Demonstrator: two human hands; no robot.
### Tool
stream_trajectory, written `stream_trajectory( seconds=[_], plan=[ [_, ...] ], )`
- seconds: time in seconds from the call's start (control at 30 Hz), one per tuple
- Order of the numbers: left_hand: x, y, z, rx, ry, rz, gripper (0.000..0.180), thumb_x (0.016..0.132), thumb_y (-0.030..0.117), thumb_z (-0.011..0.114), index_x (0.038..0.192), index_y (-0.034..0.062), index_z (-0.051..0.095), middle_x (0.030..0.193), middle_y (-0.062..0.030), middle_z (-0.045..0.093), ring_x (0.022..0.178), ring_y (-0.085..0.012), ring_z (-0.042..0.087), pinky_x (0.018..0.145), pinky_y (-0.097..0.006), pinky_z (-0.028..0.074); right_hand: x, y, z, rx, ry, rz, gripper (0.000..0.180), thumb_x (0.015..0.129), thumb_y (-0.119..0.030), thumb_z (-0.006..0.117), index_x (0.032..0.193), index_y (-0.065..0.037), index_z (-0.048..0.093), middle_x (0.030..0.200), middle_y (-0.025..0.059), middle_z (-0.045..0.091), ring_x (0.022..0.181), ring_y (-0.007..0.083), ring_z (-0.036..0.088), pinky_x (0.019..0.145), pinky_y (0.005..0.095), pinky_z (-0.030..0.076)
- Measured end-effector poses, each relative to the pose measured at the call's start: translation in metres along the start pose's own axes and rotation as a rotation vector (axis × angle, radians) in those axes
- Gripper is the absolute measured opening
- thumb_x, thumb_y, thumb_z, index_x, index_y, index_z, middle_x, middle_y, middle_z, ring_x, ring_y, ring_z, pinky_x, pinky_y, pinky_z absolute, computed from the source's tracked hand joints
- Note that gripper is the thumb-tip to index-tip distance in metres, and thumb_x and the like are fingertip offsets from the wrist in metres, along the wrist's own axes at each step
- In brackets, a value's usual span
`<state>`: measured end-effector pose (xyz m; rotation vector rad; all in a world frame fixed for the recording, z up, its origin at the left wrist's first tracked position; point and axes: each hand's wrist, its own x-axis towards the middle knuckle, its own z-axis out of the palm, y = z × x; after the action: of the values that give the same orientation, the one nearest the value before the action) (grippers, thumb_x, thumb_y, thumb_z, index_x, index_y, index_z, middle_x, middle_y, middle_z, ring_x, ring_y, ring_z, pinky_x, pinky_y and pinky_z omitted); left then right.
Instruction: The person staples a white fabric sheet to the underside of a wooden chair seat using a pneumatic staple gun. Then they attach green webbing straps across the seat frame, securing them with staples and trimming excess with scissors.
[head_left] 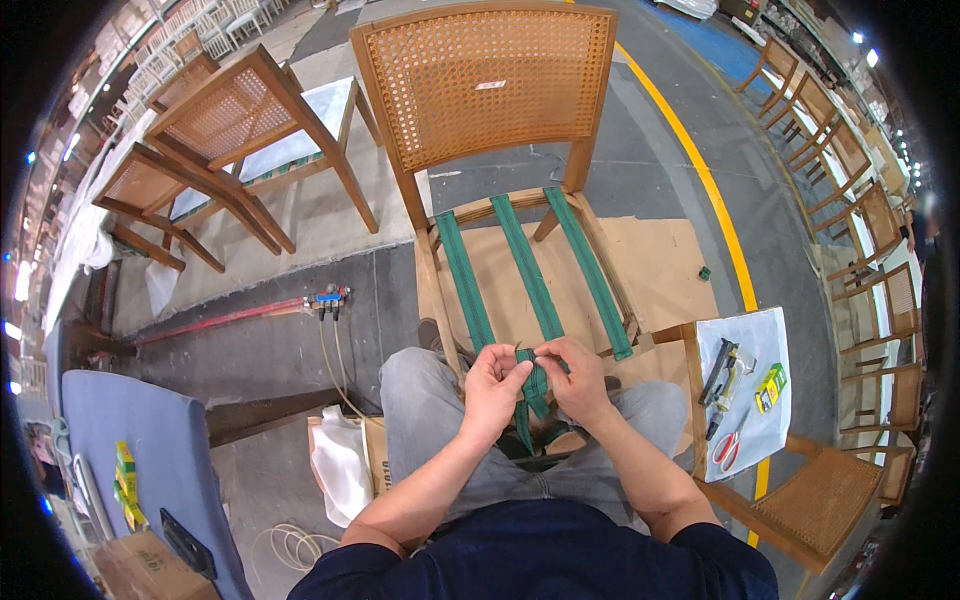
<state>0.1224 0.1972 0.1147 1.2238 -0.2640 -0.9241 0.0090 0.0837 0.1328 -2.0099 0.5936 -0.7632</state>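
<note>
In front of me stands a wooden chair with a woven cane back (480, 90) and an open seat frame (603, 245). Three green webbing straps (525, 265) run from its rear rail toward me, side by side. Near the front of the seat, over my lap, I pinch a loose piece of green webbing (535, 388) between both hands. My left hand (492, 395) is closed on its left edge. The fingers of my right hand (578, 378) are closed on its right side. A tail of the webbing hangs down between my knees.
On my right, a white-covered seat (768, 340) holds a staple gun (718, 375), a yellow-green box (771, 388) and red-handled cutters (727, 450). Air hoses (335, 345) lie left. Cane-backed chairs (235, 110) stand far left. A blue padded surface (150, 400) is at left.
</note>
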Motion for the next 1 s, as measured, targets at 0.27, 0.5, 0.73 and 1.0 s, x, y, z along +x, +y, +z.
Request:
stream_trajectory(
  seconds=[0.27, 0.5, 0.73, 1.0],
  plan=[
    [0.030, 0.004, -0.008, 0.709, 0.096, 0.486, 0.018, 0.090, 0.004, 0.079, 0.107, 0.0045, 0.072, 0.099, -0.0105, 0.071, 0.094, -0.0221, 0.070, 0.082, -0.034, 0.055, 0.032, 0.018, 0.009, -0.071, -0.041, -0.025, 0.012, 0.092, 0.003, 0.070, 0.103, -0.003, 0.069, 0.096, 0.0126, 0.066, 0.080, 0.0275, 0.069, 0.070, 0.0360, 0.055],
    [0.097, 0.016, -0.013, 0.818, 0.103, 0.512, 0.014, 0.091, 0.008, 0.076, 0.104, 0.0043, 0.073, 0.096, -0.0139, 0.069, 0.093, -0.0313, 0.069, 0.083, -0.041, 0.055, 0.091, 0.044, 0.021, -0.071, -0.081, 0.010, 0.008, 0.093, 0.000, 0.072, 0.101, -0.001, 0.070, 0.100, 0.0127, 0.065, 0.081, 0.0279, 0.068, 0.071, 0.0359, 0.055],
    [0.223, 0.030, -0.030, 0.722, 0.134, 0.337, 0.017, 0.093, 0.010, 0.074, 0.108, 0.0013, 0.071, 0.096, -0.0162, 0.070, 0.091, -0.0327, 0.069, 0.082, -0.042, 0.055, 0.214, 0.108, 0.059, -0.086, -0.227, 0.128, 0.010, 0.094, -0.007, 0.071, 0.102, -0.001, 0.071, 0.099, 0.0159, 0.070, 0.084, 0.0317, 0.069, 0.077, 0.0415, 0.055],
    [0.299, -0.001, -0.052, 1.120, 0.224, 0.543, 0.033, 0.091, 0.009, 0.072, 0.123, 0.0039, 0.068, 0.119, -0.0157, 0.070, 0.123, -0.0407, 0.060, 0.109, -0.053, 0.044, 0.344, 0.193, 0.111, -0.311, -0.345, 0.243, 0.013, 0.092, -0.017, 0.077, 0.094, -0.004, 0.075, 0.098, 0.0157, 0.071, 0.092, 0.0342, 0.070, 0.084, 0.0458, 0.055]
  ],
)
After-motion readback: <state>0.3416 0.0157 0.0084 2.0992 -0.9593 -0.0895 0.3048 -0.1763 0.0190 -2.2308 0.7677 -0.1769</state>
